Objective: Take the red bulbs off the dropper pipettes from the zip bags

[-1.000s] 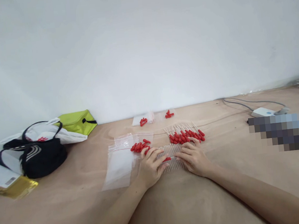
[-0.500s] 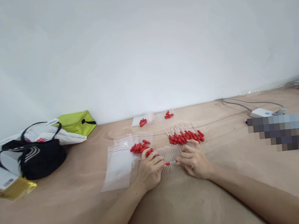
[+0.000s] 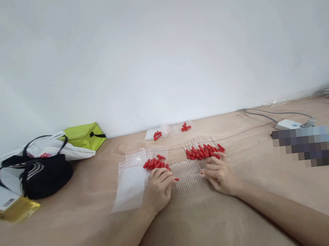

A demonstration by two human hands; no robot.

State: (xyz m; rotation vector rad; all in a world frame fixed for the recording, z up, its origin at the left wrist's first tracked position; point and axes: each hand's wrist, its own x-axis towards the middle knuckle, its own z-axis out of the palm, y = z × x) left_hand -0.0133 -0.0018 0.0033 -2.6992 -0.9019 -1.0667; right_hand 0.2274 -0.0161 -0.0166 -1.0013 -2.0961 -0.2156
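Note:
My left hand [image 3: 158,187] is curled on the wooden table [image 3: 198,225], pinching a small red rubber cap [image 3: 176,179] at its fingertips. My right hand [image 3: 220,173] is closed on the end of a thin clear tube [image 3: 196,175], just apart from that cap. Between the hands lies a row of clear tubes [image 3: 187,171]. A loose pile of red caps [image 3: 156,164] sits just beyond my left hand. Finished tubes with red caps [image 3: 204,150] lie beyond my right hand.
Clear zip bags [image 3: 130,177] lie left of my left hand. Two small bags with red caps [image 3: 165,131] sit by the wall. A black bag [image 3: 42,173], white bag and green pouch [image 3: 84,135] stand far left. Cables and a white adapter [image 3: 288,123] lie right.
My hands have drawn apart: the left moved left with the red cap, the right moved right holding the tube. The row of clear tubes between them is now uncovered.

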